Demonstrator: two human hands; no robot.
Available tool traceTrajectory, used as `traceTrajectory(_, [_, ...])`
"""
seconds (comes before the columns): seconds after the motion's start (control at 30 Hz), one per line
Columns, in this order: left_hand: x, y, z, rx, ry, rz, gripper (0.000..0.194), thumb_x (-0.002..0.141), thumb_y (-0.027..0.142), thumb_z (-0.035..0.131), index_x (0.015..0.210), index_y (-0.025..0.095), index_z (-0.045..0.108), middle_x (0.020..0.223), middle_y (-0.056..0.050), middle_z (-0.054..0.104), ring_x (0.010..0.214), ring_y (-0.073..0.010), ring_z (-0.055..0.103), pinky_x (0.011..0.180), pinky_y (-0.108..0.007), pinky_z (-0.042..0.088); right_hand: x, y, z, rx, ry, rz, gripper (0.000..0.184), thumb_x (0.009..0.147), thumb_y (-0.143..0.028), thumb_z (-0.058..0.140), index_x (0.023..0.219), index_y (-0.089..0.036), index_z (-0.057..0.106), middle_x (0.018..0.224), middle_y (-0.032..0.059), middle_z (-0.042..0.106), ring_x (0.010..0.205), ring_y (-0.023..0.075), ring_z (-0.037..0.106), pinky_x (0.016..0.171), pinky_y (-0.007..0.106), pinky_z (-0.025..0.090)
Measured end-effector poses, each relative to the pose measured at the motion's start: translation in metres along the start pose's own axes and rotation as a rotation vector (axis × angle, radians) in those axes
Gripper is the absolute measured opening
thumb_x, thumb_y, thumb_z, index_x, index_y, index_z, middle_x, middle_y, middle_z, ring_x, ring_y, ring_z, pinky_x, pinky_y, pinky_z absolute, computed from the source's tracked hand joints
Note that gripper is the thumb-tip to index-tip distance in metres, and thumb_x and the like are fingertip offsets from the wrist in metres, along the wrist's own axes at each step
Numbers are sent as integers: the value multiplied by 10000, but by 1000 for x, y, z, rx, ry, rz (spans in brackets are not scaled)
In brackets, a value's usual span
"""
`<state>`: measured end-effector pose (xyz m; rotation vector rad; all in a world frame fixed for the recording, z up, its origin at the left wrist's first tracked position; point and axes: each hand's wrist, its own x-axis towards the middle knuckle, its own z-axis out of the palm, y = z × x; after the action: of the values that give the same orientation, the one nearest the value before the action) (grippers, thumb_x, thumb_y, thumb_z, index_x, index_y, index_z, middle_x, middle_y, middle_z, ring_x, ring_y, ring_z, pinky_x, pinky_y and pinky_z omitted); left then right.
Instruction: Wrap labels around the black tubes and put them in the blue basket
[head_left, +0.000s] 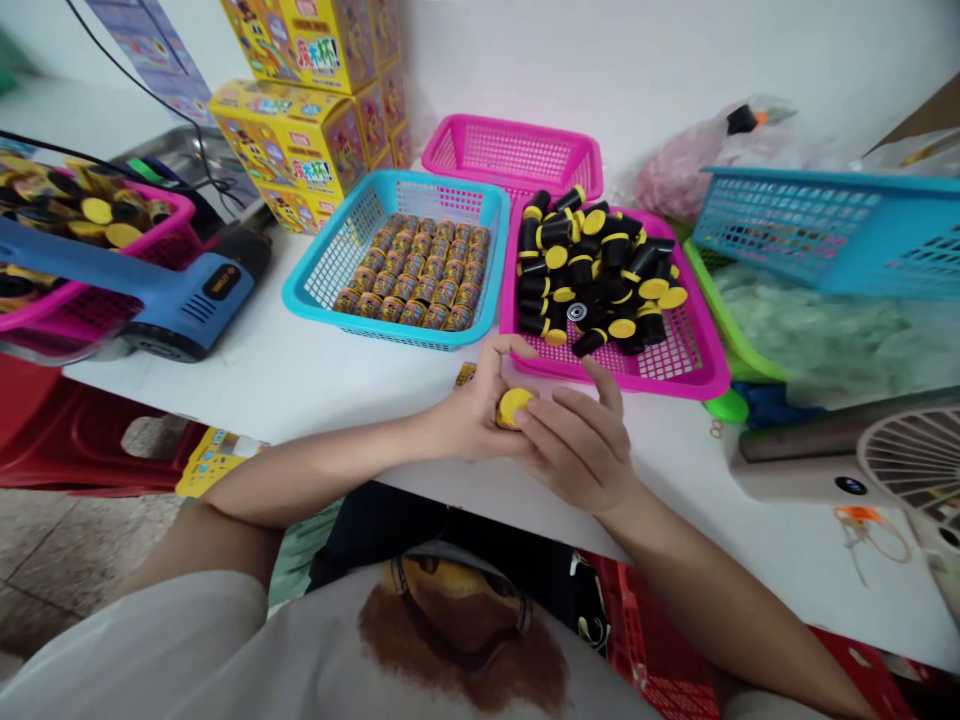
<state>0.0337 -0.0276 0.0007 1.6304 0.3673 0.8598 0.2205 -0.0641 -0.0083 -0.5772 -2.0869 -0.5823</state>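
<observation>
A small tub with a round yellow lid (pixel 515 408) is between my hands, above the front of the white table. My left hand (pixel 480 405) is closed around its side, with the index finger curled over behind it. From the right, the fingertips of my right hand (pixel 581 440) press on the lid's edge, and its index finger is raised. Most of the tub's body is hidden by my fingers. Just behind my left hand lies a small yellow printed piece (pixel 465 375), partly covered. Beyond my hands, a pink basket (pixel 705 370) holds a heap of black tubs with yellow lids (pixel 600 265).
A blue basket (pixel 300 290) holds rows of printed tubs (pixel 420 270). Behind stands another pink basket (pixel 510 150), with yellow boxes (pixel 292 150) stacked at left. A blue heat gun (pixel 202 300) lies at far left. On the right are a fan (pixel 915 460) and a large blue basket (pixel 832 230).
</observation>
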Motion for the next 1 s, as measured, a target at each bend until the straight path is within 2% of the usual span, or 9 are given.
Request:
traceTrajectory(0.13, [-3, -13, 5, 118, 120, -7, 634, 821, 238, 738, 1210, 261, 237, 763, 85, 439, 594, -109, 483, 520, -236, 369, -1, -1, 1, -45, -47, 13, 188, 956, -165, 702, 1141, -183, 677, 1137, 52, 749, 1189, 184, 662, 1315, 595, 365])
traceTrajectory(0.27, [-3, -14, 5, 229, 169, 91, 595, 843, 229, 699, 1236, 250, 253, 887, 21, 530, 721, -142, 575, 600, -253, 478, -2, 1, 2, -21, -58, 56, 236, 970, -181, 675, 1201, -221, 647, 1144, 51, 734, 1158, 199, 667, 1237, 613, 462])
traceTrajectory(0.37, [-3, 11, -1, 429, 181, 176, 394, 855, 227, 710, 1136, 226, 434, 1048, -49, 587, 917, -168, 616, 749, -285, 552, -1, 7, 3, 19, -56, 56, 344, 936, -173, 711, 1262, -239, 625, 1139, 50, 716, 1165, 214, 665, 1147, 545, 553])
traceTrajectory(0.47, [-1, 49, -17, 619, 115, 133, 138, 920, 256, 711, 988, 191, 609, 1012, -41, 665, 918, -150, 637, 774, -259, 547, 1, 17, 0, -27, -28, 54, 470, 871, -199, 799, 1301, -244, 615, 1190, 68, 705, 1181, 238, 664, 1102, 498, 577])
traceTrajectory(0.57, [19, 79, -52, 709, 162, 34, 141, 902, 290, 739, 955, 167, 693, 974, -36, 745, 894, -148, 692, 802, -267, 558, 1, 36, -10, -149, -53, 156, 559, 869, -351, 816, 1379, -289, 596, 1254, 84, 707, 1191, 286, 670, 1125, 558, 529])
traceTrajectory(0.67, [62, 85, -112, 935, 345, -135, 140, 829, 274, 784, 909, 173, 729, 912, -19, 763, 884, -166, 690, 841, -302, 550, -5, 63, -22, -256, -122, 448, 470, 926, -356, 717, 1380, -271, 627, 1274, 120, 713, 1211, 345, 671, 1086, 588, 525])
traceTrajectory(0.83, [130, 51, -212, 1110, 483, -375, 300, 815, 442, 833, 902, 171, 737, 702, 30, 693, 842, -153, 569, 937, -351, 511, -19, 93, -28, -202, -174, 810, 270, 970, -338, 577, 1132, -200, 745, 1151, 133, 763, 1124, 330, 716, 1020, 531, 572])
traceTrajectory(0.9, [141, 34, -232, 1143, 452, -467, 411, 838, 543, 807, 914, 146, 729, 623, 58, 629, 835, -133, 509, 1002, -339, 481, -22, 95, -26, -168, -212, 858, 273, 960, -349, 560, 1055, -195, 764, 1107, 119, 778, 1077, 319, 733, 986, 503, 583])
traceTrajectory(1.0, [148, 15, -241, 1198, 373, -650, 385, 890, 520, 775, 886, 139, 725, 629, 53, 632, 914, -141, 536, 1044, -314, 435, -22, 92, -25, -164, -283, 928, 320, 961, -369, 528, 1037, -189, 782, 1113, 112, 786, 1066, 321, 738, 956, 484, 576])
